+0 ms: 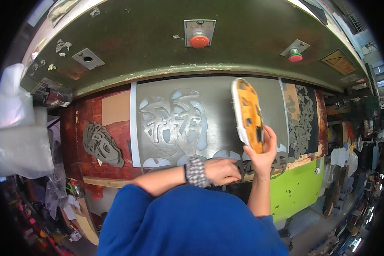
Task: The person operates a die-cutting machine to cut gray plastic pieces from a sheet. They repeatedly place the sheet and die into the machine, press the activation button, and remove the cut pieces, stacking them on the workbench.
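So the right hand (pixel 264 155) has its thumb and fingers clamped on the bottom end of an orange sole-shaped plate (pixel 251 113), right of center in the frame. From those fingers the plate runs toward the top of the picture, long axis close to vertical with a slight lean to the left, tipped up over the bare part of the grey sheet (pixel 219 111) (can't tell if any edge touches it). The left hand (pixel 221 171) is the farther one, down at lower center by the sheet's bottom edge, fingers bent; no idea if they're pinching anything. Sole-shaped cuts (pixel 170 119) sit left of the plate. For containers, I've got a clear plastic bag (pixel 23 141) at far left, contents too murky to make out.
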`<control>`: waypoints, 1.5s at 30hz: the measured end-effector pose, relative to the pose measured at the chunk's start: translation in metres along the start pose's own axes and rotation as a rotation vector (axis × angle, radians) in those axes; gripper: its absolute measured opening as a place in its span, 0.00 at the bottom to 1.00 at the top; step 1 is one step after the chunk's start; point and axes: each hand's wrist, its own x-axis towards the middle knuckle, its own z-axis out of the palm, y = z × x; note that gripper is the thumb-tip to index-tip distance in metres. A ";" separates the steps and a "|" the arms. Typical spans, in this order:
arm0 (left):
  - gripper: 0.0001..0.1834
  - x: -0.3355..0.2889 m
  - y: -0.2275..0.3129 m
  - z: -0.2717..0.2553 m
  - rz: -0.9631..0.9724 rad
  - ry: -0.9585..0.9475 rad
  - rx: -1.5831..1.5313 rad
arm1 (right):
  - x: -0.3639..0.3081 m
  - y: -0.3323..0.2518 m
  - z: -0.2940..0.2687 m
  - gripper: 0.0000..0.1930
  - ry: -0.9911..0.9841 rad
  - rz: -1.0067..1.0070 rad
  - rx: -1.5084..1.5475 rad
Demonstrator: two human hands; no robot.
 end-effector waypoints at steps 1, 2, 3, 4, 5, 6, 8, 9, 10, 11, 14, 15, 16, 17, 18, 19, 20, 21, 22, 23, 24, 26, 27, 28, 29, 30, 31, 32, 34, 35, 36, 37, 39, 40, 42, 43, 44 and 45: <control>0.09 -0.020 0.012 -0.002 -0.020 0.164 -0.110 | 0.007 0.004 0.007 0.41 -0.036 -0.014 -0.054; 0.08 -0.038 0.017 -0.010 -0.149 0.321 -0.059 | 0.012 0.009 0.015 0.41 -0.086 0.004 -0.123; 0.08 -0.057 0.023 -0.020 -0.254 0.489 -0.006 | 0.017 0.015 0.023 0.41 -0.140 0.059 -0.148; 0.09 -0.078 0.030 -0.030 -0.340 0.638 0.148 | 0.018 0.021 0.030 0.43 -0.181 -0.172 -0.447; 0.10 -0.099 0.034 -0.040 -0.469 0.787 0.284 | 0.021 0.029 0.037 0.44 -0.266 -0.348 -0.761; 0.12 -0.123 0.039 -0.047 -0.527 0.863 0.484 | 0.022 0.036 0.041 0.46 -0.223 -0.373 -0.726; 0.18 -0.168 0.041 -0.053 -0.736 0.972 0.808 | 0.030 0.055 0.050 0.50 -0.205 -0.437 -0.670; 0.21 -0.187 0.038 -0.052 -0.770 1.049 0.978 | 0.036 0.065 0.053 0.52 -0.226 -0.358 -0.741; 0.23 -0.200 0.030 -0.049 -0.926 1.064 0.895 | 0.046 0.074 0.056 0.53 -0.240 -0.365 -0.783; 0.24 -0.210 0.020 -0.046 -0.930 1.141 0.871 | 0.055 0.081 0.057 0.54 -0.266 -0.371 -0.838; 0.21 -0.217 -0.015 -0.038 -1.050 1.373 0.513 | 0.096 0.079 0.053 0.51 -0.296 -0.303 -0.759; 0.20 -0.214 -0.025 -0.040 -1.026 1.369 0.580 | 0.105 0.067 0.049 0.50 -0.317 -0.285 -0.721; 0.17 -0.210 -0.034 -0.043 -0.865 1.472 0.583 | 0.120 0.051 0.043 0.48 -0.106 -0.345 -0.683; 0.16 -0.208 -0.042 -0.051 -0.959 1.503 0.538 | 0.142 0.035 0.037 0.47 0.071 -0.496 -0.652; 0.15 -0.205 -0.049 -0.062 -0.964 1.528 0.533 | 0.168 0.019 0.033 0.45 0.264 -0.438 -0.571; 0.14 -0.202 -0.058 -0.074 -0.959 1.595 0.571 | 0.198 0.005 0.028 0.45 0.493 -0.392 -0.448; 0.10 -0.198 -0.069 -0.087 -0.925 1.573 0.533 | 0.227 -0.005 0.023 0.45 0.511 -0.496 -0.631; 0.06 -0.197 -0.074 -0.098 -0.956 1.538 0.602 | 0.248 -0.010 0.019 0.45 0.569 -0.485 -0.775; 0.06 -0.193 -0.079 -0.107 -0.972 1.496 0.646 | 0.261 -0.008 0.017 0.46 0.541 -0.537 -0.806; 0.10 -0.191 -0.080 -0.115 -0.985 1.415 0.664 | 0.264 -0.005 0.011 0.48 0.467 -0.539 -0.864; 0.11 -0.189 -0.080 -0.121 -0.995 1.419 0.727 | 0.264 0.001 0.007 0.50 0.543 -0.546 -0.844; 0.15 -0.185 -0.081 -0.132 -1.162 1.323 0.743 | 0.255 0.016 0.000 0.50 0.586 -0.574 -0.774; 0.16 -0.182 -0.082 -0.137 -1.048 1.320 0.770 | 0.254 0.023 -0.002 0.51 0.627 -0.641 -0.732; 0.17 -0.181 -0.081 -0.139 -1.028 1.307 0.769 | 0.251 0.028 -0.006 0.50 0.582 -0.615 -0.788; 0.17 -0.180 -0.082 -0.142 -0.996 1.304 0.767 | 0.250 0.031 -0.009 0.50 0.563 -0.591 -0.790; 0.17 -0.180 -0.081 -0.144 -1.045 1.307 0.745 | 0.251 0.032 -0.013 0.50 0.538 -0.579 -0.807; 0.18 -0.180 -0.082 -0.145 -1.027 1.303 0.769 | 0.247 0.032 -0.019 0.50 0.478 -0.543 -0.897; 0.18 -0.181 -0.082 -0.146 -1.058 1.282 0.740 | 0.243 0.033 -0.026 0.50 0.480 -0.561 -0.909; 0.18 -0.182 -0.084 -0.145 -0.976 1.283 0.722 | 0.227 0.037 -0.045 0.46 0.556 -0.478 -0.994; 0.18 -0.183 -0.083 -0.144 -0.963 1.304 0.671 | 0.212 0.044 -0.058 0.45 0.563 -0.461 -1.096; 0.18 -0.183 -0.083 -0.143 -1.036 1.339 0.605 | 0.194 0.052 -0.073 0.39 0.598 -0.213 -1.025; 0.18 -0.183 -0.081 -0.142 -1.162 1.356 0.491 | 0.176 0.064 -0.084 0.33 0.648 0.089 -0.954; 0.18 -0.182 -0.077 -0.138 -1.054 1.295 0.607 | 0.154 0.091 -0.104 0.21 0.654 0.227 -0.695; 0.18 -0.182 -0.074 -0.135 -1.138 1.264 0.619 | 0.150 0.103 -0.111 0.20 0.620 0.118 -0.713; 0.18 -0.184 -0.068 -0.126 -0.991 1.313 0.656 | 0.143 0.120 -0.120 0.18 0.585 0.067 -0.720; 0.18 -0.187 -0.066 -0.121 -0.899 1.320 0.675 | 0.137 0.122 -0.125 0.19 0.500 -0.010 -0.752; 0.19 -0.190 -0.065 -0.114 -0.863 1.353 0.586 | 0.127 0.121 -0.130 0.18 0.497 0.016 -0.757; 0.18 -0.197 -0.061 -0.103 -0.864 1.370 0.559 | 0.117 0.117 -0.134 0.18 0.437 -0.108 -0.709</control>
